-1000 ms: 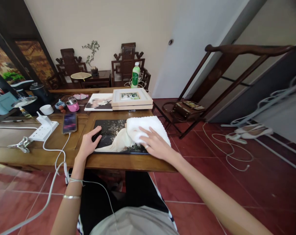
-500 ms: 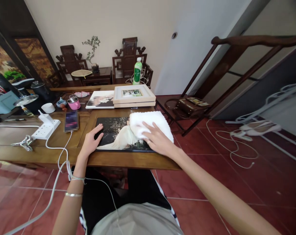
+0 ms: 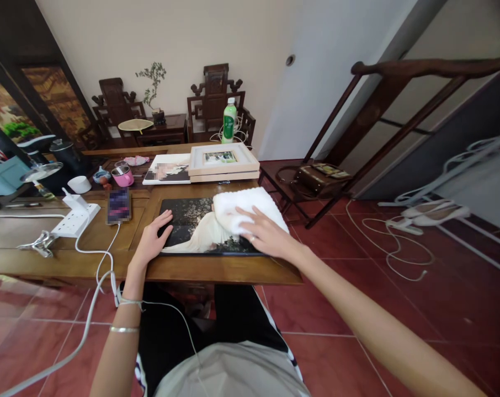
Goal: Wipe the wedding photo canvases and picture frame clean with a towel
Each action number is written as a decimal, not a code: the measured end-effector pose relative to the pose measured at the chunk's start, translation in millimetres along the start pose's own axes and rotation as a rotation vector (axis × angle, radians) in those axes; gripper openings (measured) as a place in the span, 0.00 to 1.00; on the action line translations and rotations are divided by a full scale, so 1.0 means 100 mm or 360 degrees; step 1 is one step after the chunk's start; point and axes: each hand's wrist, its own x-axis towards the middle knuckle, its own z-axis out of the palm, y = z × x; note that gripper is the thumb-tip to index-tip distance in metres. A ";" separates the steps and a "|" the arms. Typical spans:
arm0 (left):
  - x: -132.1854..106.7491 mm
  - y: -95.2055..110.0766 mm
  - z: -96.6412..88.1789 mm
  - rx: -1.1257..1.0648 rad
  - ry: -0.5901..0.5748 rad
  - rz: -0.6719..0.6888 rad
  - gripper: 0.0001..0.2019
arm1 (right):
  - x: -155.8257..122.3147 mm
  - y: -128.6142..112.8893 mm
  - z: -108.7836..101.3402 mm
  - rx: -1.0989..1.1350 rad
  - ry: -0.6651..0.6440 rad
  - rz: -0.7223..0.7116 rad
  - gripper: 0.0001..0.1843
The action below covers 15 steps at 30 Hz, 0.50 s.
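A dark glossy photo panel point(image 3: 187, 212), printed with a pale gown, lies flat at the wooden table's front edge. My left hand point(image 3: 153, 237) rests open at its left edge, fingers on the panel and thumb apart. A folded white towel point(image 3: 258, 201) covers the panel's right part and reaches past its right edge. My right hand point(image 3: 266, 231) lies on the towel with fingers spread, pressing it against the panel. The fingers leave shallow folds in the cloth, and the towel hides that part of the print.
Behind the panel lie stacked light wooden frames point(image 3: 224, 171) and a white-edged photo print point(image 3: 167, 169). A green bottle point(image 3: 229, 124) stands behind them. To the left are a phone point(image 3: 118, 207), a power strip point(image 3: 76, 220), a pink mug point(image 3: 123, 175) and cables. A wooden chair point(image 3: 378, 118) stands right.
The whole view has shifted slightly. Against the panel, the towel and my right hand have barely moved; my left hand stays on the panel's left edge.
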 end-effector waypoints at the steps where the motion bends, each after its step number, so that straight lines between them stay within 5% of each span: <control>1: 0.00 0.00 0.00 -0.0004 0.0000 0.0000 0.20 | 0.12 0.13 0.02 -0.0010 0.0005 0.0024 0.13; 7: 0.00 0.02 0.00 -0.0042 0.0029 -0.0057 0.19 | 0.53 0.49 0.09 -0.0016 0.0126 0.0323 0.15; 10: 0.00 0.03 0.00 -0.0042 0.0042 -0.0070 0.19 | 0.40 0.31 0.13 -0.0030 0.0170 0.0367 0.16; 15: 0.00 0.02 0.01 -0.0034 0.0041 -0.0061 0.20 | -0.16 -0.37 0.09 -0.0021 0.0130 0.0203 0.14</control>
